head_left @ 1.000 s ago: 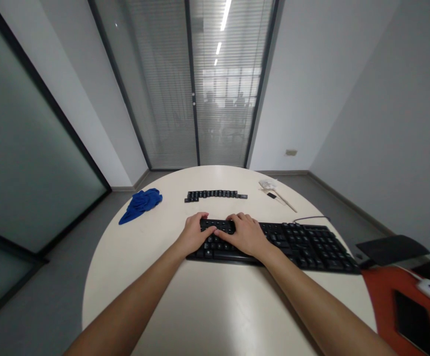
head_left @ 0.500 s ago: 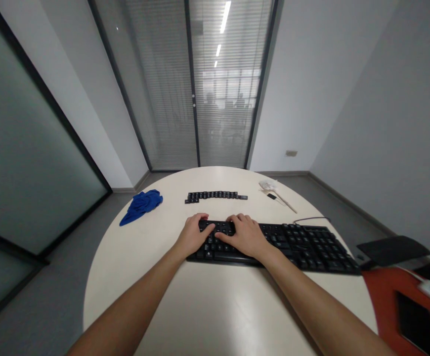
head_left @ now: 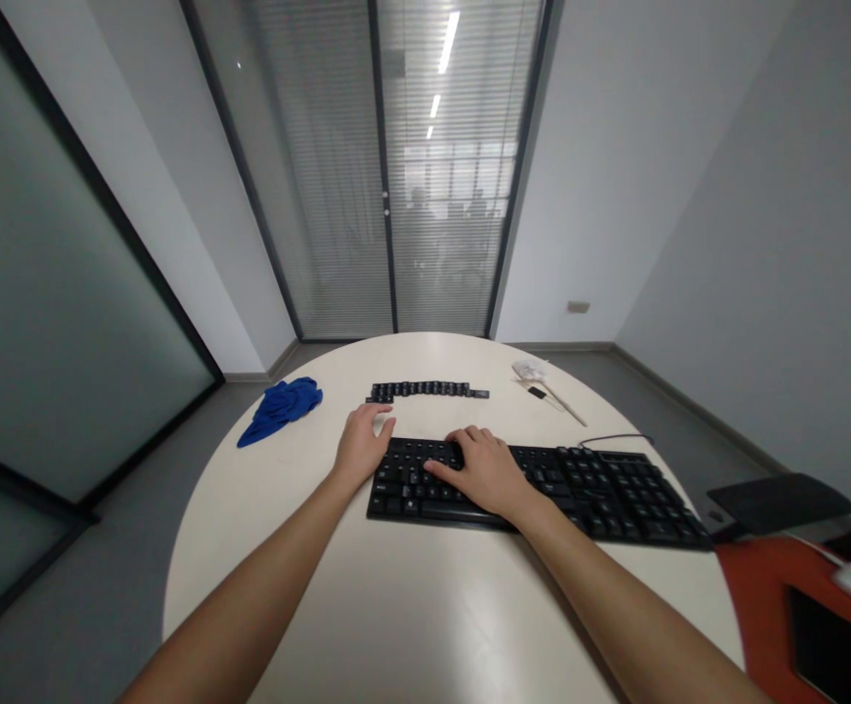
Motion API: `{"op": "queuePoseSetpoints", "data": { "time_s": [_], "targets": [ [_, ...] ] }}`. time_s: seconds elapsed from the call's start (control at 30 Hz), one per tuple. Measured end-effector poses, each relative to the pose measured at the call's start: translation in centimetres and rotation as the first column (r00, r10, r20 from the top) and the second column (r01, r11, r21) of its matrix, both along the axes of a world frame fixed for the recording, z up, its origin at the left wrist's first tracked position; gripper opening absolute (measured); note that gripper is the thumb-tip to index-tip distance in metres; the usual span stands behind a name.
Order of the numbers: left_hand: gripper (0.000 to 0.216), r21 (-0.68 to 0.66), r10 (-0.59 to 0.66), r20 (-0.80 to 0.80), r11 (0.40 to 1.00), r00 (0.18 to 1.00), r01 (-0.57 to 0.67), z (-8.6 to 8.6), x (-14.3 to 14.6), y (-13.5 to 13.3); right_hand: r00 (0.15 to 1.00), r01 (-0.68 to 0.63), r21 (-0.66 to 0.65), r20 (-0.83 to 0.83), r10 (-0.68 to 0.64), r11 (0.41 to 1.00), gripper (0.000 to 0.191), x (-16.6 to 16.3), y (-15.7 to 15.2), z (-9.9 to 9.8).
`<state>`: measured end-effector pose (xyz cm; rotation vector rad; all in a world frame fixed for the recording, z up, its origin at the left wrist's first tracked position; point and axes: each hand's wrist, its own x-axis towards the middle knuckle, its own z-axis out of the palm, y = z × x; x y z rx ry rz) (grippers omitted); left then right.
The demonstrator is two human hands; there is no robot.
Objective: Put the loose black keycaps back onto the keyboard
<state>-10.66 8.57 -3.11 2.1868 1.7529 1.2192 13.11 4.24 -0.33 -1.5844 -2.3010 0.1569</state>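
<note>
Below centre, the oblong keyboard (head_left: 605, 494) is partly covered by the right hand (head_left: 482, 471), fingers parted as on the left hand (head_left: 361, 445).

- The keyboard (head_left: 612, 494) lies on the table (head_left: 396, 606), stretching toward the table's right side.
- The right hand (head_left: 484, 471) lies over the keyboard's left half.
- The left hand (head_left: 361, 445) is at the keyboard's far left corner, fingertips just past its back edge.
- Loose keycaps (head_left: 429, 389) sit in rows behind the keyboard's left half, apart from it.
- A cloth (head_left: 280, 411) lies left of the keyboard and farther back.
- A thin stick (head_left: 566, 407) lies behind the keyboard's right half, a small flat piece (head_left: 536, 392) just beside it.
- A cable (head_left: 616, 436) runs along the keyboard's back right.
- Right of the keyboard, off the table, a phone (head_left: 828, 643) rests on a seat (head_left: 759, 587).
</note>
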Motion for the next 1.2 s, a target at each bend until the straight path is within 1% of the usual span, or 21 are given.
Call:
{"op": "queuePoseSetpoints", "data": {
  "time_s": [0.2, 0.33, 0.47, 0.63, 0.77, 0.9, 1.07, 1.2],
  "targets": [
    [0.030, -0.005, -0.037, -0.238, 0.999, 0.970, 0.037, 1.2, -1.0, 2.4, 1.000, -0.004, 0.008, -0.004, 0.004, 1.000, 0.063, 0.1, 0.1, -0.1],
    [0.036, -0.016, -0.051, -0.353, 0.999, 0.934, 0.048, 1.6, -1.3, 4.0, 1.000, -0.004, 0.010, -0.004, 0.004, 1.000, 0.063, 0.0, 0.0, 0.0],
    [0.035, -0.022, -0.048, -0.410, 0.999, 0.911, 0.043, 1.3, -1.0, 5.1, 1.000, 0.003, 0.002, -0.004, -0.003, 1.000, 0.062, -0.1, -0.1, 0.1],
    [0.032, -0.029, -0.061, -0.420, 0.998, 0.905, 0.053, 1.0, -0.5, 5.4, 1.000, 0.007, -0.007, -0.006, -0.007, 1.000, 0.061, -0.1, -0.3, 0.4],
    [0.029, -0.046, -0.083, -0.384, 0.996, 0.919, 0.071, 1.1, -0.4, 5.2, 1.000, 0.005, -0.011, -0.010, -0.006, 1.000, 0.062, -0.1, -0.3, 0.4],
    [0.025, -0.077, -0.126, -0.294, 0.991, 0.948, 0.108, 1.3, -0.3, 4.8, 1.000, 0.001, -0.012, -0.005, -0.001, 1.000, 0.063, -0.1, -0.2, 0.3],
    [0.026, -0.090, -0.156, -0.072, 0.985, 0.985, 0.149, 1.5, 0.5, 3.1, 1.000, 0.001, 0.001, -0.001, -0.001, 1.000, 0.064, -0.1, -0.1, 0.2],
    [0.027, -0.121, -0.194, 0.125, 0.970, 0.973, 0.209, 1.5, 1.4, 0.6, 1.000, 0.001, 0.003, -0.001, -0.001, 1.000, 0.063, -0.1, -0.1, 0.2]
  ]
}}
